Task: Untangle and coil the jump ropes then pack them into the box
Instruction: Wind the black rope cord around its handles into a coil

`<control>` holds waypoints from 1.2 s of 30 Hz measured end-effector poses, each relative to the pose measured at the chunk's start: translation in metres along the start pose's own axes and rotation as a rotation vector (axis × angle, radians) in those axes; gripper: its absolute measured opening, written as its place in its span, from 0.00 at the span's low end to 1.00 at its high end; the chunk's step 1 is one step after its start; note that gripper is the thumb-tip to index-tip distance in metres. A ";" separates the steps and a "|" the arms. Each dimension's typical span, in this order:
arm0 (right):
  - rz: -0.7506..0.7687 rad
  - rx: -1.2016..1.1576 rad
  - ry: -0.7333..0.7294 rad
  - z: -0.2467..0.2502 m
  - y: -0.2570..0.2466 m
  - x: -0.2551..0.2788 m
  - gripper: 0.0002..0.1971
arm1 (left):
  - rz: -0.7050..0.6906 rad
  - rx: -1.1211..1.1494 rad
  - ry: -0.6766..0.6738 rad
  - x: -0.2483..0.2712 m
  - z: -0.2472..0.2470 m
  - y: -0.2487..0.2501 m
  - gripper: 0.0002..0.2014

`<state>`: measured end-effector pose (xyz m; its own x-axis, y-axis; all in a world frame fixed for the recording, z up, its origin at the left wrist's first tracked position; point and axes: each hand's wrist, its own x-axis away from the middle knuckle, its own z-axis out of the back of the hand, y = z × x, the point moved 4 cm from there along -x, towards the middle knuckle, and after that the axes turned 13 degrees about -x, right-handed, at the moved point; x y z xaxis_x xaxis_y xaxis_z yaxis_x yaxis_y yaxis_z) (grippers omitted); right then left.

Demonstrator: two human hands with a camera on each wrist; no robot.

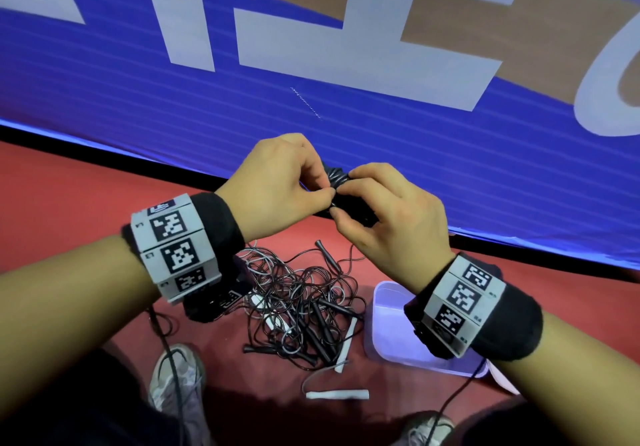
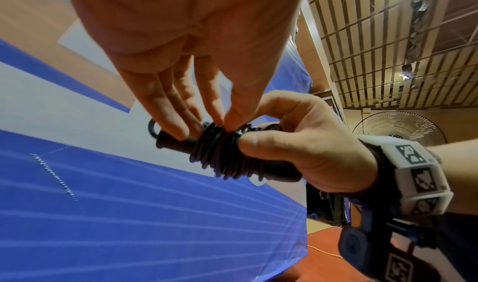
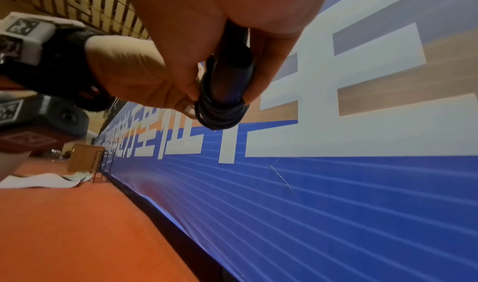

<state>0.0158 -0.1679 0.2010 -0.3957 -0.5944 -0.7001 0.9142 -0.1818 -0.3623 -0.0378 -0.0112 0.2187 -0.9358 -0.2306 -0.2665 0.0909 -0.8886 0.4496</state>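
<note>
1. Left hand (image 1: 277,182): raised above the red floor (image 1: 69,210), in front of the blue banner (image 1: 346,123). The thumb and fingertips (image 2: 227,120) are pinched together on the top turns of the black cord. In the left wrist view the fingers point down onto the windings while the palm stays clear of them.
2. Coiled black jump rope (image 2: 225,157): held between the two hands, well above the floor. The thin cord is wound in tight turns around its black handles (image 2: 170,141). It is probably light and springy, so the turns would likely slacken if the pinch lets go. The handles are the stiff part and the better place to take hold.
3. Tangled pile of ropes (image 1: 298,307): lies on the floor below the hands. Black and pale cords are looped through each other, with black and white handles sticking out. The cords are limp and likely to snag, so lifting by a handle should pull one free more cleanly.
4. Right hand (image 1: 391,213): clamped around the handle end of the bundle, with the thumb pressed against the windings. The wrist is turned inward toward the left hand.
5. Translucent box (image 1: 384,310): stands on the floor just right of the pile, partly hidden under the right wrist. Its contents cannot be made out.
</note>
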 end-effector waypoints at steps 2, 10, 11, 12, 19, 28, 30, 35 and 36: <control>0.044 0.032 -0.013 -0.003 0.000 0.002 0.06 | -0.001 -0.047 -0.056 0.001 -0.003 0.000 0.04; 0.022 0.107 -0.029 -0.007 -0.006 0.000 0.06 | 0.008 -0.097 -0.084 0.005 -0.013 0.007 0.07; 0.015 0.134 -0.041 -0.007 -0.007 0.000 0.06 | 0.007 -0.083 -0.091 0.006 -0.013 0.008 0.07; 0.007 0.164 -0.052 -0.007 -0.008 0.000 0.06 | 0.005 -0.070 -0.095 0.005 -0.014 0.008 0.07; -0.011 0.289 -0.090 -0.010 -0.011 -0.002 0.15 | -0.001 0.007 -0.115 0.000 -0.022 0.000 0.09; -0.185 -0.004 -0.074 -0.002 0.013 -0.001 0.07 | -0.157 0.085 -0.120 0.001 -0.020 0.002 0.06; -0.191 -0.037 -0.052 0.000 0.012 -0.001 0.06 | -0.166 0.086 -0.099 0.001 -0.018 0.002 0.08; -0.138 -0.047 -0.049 0.003 0.008 -0.002 0.07 | -0.197 0.035 -0.072 -0.001 -0.011 0.002 0.05; -0.130 -0.043 -0.049 0.003 0.007 -0.002 0.07 | -0.207 0.013 -0.072 -0.001 -0.011 0.001 0.05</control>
<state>0.0234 -0.1707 0.2018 -0.5050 -0.6054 -0.6151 0.8503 -0.2267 -0.4750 -0.0332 -0.0165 0.2099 -0.9560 -0.0145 -0.2931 -0.1097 -0.9087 0.4027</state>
